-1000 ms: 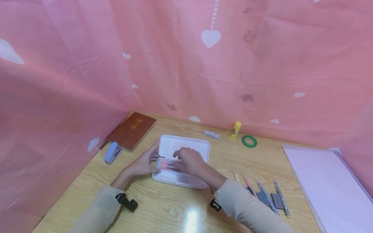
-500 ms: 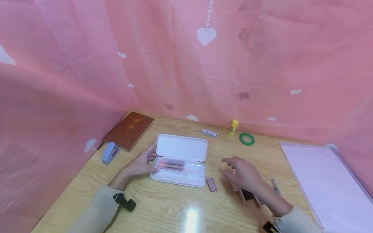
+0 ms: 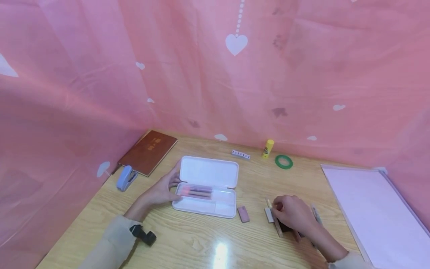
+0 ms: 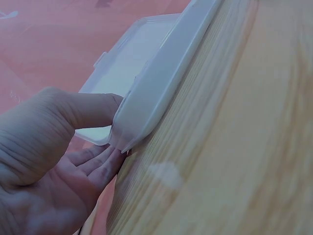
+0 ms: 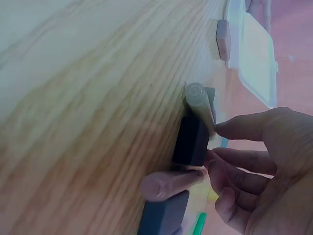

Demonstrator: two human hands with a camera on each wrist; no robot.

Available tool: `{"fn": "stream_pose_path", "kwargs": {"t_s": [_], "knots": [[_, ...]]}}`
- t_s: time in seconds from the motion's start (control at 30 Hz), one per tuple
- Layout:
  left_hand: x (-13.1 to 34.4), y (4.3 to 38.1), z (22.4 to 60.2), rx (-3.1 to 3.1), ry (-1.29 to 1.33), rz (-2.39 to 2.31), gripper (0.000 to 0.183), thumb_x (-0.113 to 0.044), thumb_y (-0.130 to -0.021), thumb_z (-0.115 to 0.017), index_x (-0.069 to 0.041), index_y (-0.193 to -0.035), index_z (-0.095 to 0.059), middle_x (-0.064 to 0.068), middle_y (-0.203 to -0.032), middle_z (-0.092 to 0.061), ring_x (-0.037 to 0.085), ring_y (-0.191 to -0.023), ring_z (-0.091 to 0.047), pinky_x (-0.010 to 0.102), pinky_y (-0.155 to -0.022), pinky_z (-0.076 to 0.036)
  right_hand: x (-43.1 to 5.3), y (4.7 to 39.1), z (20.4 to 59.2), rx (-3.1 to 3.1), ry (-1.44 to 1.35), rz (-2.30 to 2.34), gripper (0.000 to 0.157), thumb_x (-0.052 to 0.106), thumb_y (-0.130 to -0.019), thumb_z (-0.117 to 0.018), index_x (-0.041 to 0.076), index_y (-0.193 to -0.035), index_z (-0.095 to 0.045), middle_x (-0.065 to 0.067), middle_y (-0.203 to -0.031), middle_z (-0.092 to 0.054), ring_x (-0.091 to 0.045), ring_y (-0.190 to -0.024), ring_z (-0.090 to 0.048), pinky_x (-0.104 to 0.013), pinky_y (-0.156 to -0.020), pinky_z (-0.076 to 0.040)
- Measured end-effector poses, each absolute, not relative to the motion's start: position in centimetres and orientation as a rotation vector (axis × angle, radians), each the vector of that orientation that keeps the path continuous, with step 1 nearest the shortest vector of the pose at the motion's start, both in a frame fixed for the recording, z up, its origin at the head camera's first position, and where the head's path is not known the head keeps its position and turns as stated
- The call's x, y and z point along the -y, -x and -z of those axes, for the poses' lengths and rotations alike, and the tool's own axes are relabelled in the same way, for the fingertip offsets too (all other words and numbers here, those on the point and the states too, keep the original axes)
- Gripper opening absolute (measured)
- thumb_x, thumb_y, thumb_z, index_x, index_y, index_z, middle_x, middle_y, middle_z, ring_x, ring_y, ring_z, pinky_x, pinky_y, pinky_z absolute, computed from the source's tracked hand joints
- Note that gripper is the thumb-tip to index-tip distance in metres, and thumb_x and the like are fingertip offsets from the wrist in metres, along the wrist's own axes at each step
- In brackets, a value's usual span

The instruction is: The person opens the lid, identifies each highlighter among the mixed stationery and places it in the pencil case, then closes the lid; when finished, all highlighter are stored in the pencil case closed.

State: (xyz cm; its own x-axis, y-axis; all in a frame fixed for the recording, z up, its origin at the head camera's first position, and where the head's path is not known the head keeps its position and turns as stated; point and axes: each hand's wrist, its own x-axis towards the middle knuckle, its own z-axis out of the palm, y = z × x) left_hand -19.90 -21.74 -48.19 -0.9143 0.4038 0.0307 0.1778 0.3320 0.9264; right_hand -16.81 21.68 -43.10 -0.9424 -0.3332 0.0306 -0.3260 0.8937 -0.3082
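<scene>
An open white pencil case (image 3: 205,204) lies on the wooden table with several pens (image 3: 198,191) inside. My left hand (image 3: 161,190) grips its left end. In the left wrist view the thumb of that hand (image 4: 73,147) lies on the corner of the case (image 4: 161,83), with the fingers behind it. My right hand (image 3: 291,213) is curled over a row of pens to the right of the case. In the right wrist view its thumb and forefinger (image 5: 254,166) pinch a pale pen (image 5: 199,105). That pen lies across a black block (image 5: 190,139), next to a pink pen (image 5: 171,183).
A pink eraser (image 3: 243,213) and a white eraser (image 3: 268,214) lie between case and right hand. A brown notebook (image 3: 148,151) and blue stapler (image 3: 125,178) sit at the left. A glue stick (image 3: 267,148), green tape roll (image 3: 283,161) and staple strip (image 3: 240,154) sit at the back, a lilac board (image 3: 376,209) at the right.
My right hand left the pencil case, swung right across the table and curled down onto the pens. My left hand stayed on the case's end.
</scene>
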Motion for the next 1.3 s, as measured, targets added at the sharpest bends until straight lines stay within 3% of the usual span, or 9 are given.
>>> {"fn": "stream_pose_path", "kwargs": {"t_s": [0.13,0.33,0.63,0.83,1.07,1.3], "knots": [[21.8,19.8,48.0,-2.388,-0.539,-1.634,0.123,0.006,-0.069,-0.078,-0.034,-0.151,0.005,0.007,-0.124,-0.052,0.022,-0.116,-0.052,0.038,-0.105,-0.04,-21.3,17.1,43.3,-3.022,0.457,0.468,0.01,0.02,-0.077,-0.072,0.011,-0.08,-0.071,0.004,-0.07,-0.066,-0.01,-0.063,-0.058,-0.03,-0.054,-0.05],[21.8,19.7,48.1,-2.388,-0.52,-1.633,0.12,-0.001,-0.071,-0.079,-0.036,-0.151,0.003,0.006,-0.136,-0.045,0.023,-0.119,-0.05,0.041,-0.107,-0.038,-21.3,17.2,43.7,-3.017,0.395,0.483,0.01,0.021,-0.076,-0.072,0.012,-0.076,-0.069,0.002,-0.068,-0.066,-0.01,-0.062,-0.058,-0.029,-0.051,-0.048],[21.8,19.6,48.3,-2.396,-0.501,-1.643,0.119,0.001,-0.072,-0.078,-0.035,-0.151,0.003,0.005,-0.14,-0.042,0.022,-0.118,-0.05,0.041,-0.106,-0.039,-20.0,17.9,40.7,-2.929,0.511,0.742,0.022,0.015,-0.084,-0.068,0.001,-0.101,-0.069,-0.002,-0.072,-0.067,-0.007,-0.053,-0.055,-0.022,-0.041,-0.045],[21.9,19.8,48.4,-2.399,-0.539,-1.645,0.119,-0.003,-0.072,-0.079,-0.033,-0.151,0.004,0.005,-0.14,-0.044,0.021,-0.117,-0.052,0.043,-0.107,-0.038,-15.5,19.3,38.3,-2.874,0.76,0.754,0.02,0.013,-0.084,-0.068,0.003,-0.101,-0.069,-0.001,-0.077,-0.068,-0.007,-0.064,-0.06,-0.02,-0.052,-0.049],[22.0,19.7,48.4,-2.399,-0.582,-1.646,0.121,-0.008,-0.07,-0.082,-0.034,-0.151,0.005,0.008,-0.138,-0.045,0.021,-0.114,-0.053,0.045,-0.107,-0.037,-7.9,20.8,39.0,-2.783,1.154,0.674,0.015,0.011,-0.083,-0.068,0.006,-0.096,-0.072,-0.001,-0.079,-0.069,-0.01,-0.07,-0.062,-0.022,-0.06,-0.051],[21.9,19.6,47.9,-2.373,-0.498,-1.63,0.117,0.001,-0.074,-0.076,-0.036,-0.151,0.005,0.011,-0.145,-0.037,0.025,-0.123,-0.048,0.039,-0.107,-0.038,-1.5,21.2,40.6,-2.767,1.207,0.542,0.014,0.012,-0.083,-0.065,0.01,-0.094,-0.074,0.002,-0.078,-0.067,-0.011,-0.069,-0.056,-0.027,-0.059,-0.047]]}}
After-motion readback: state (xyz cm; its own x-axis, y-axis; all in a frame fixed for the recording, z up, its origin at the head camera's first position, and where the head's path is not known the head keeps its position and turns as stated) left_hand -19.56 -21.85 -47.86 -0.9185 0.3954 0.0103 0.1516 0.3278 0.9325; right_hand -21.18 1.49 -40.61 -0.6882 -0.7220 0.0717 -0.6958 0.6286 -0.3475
